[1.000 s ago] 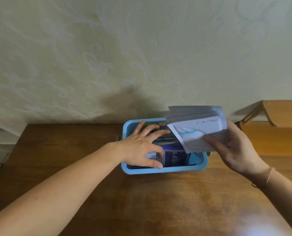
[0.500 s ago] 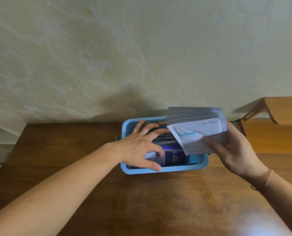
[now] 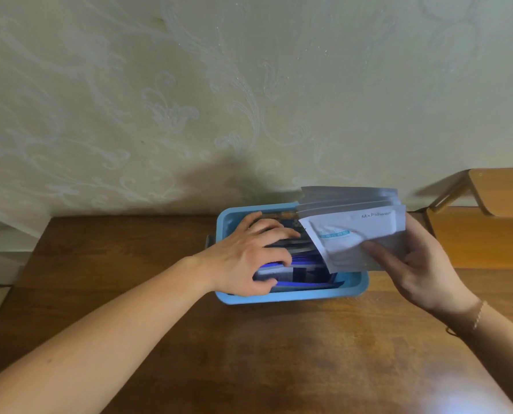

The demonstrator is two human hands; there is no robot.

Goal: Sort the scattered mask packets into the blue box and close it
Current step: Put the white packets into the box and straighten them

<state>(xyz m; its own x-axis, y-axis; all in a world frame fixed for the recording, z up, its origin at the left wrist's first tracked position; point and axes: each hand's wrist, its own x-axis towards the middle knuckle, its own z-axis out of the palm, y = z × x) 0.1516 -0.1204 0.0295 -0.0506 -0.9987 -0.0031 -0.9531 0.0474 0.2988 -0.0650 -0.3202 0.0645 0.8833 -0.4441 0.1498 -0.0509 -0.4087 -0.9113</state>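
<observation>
Two hands work at the blue box (image 3: 291, 295): the left hand (image 3: 249, 258) presses spread fingers on the packets inside (image 3: 297, 273), the right hand (image 3: 419, 264) grips a fanned stack of white packets (image 3: 353, 231)

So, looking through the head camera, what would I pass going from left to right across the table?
Left hand reaching into the box → blue box → white mask packets fanned above its right end → right hand gripping them → light wooden chair at the far right.
</observation>
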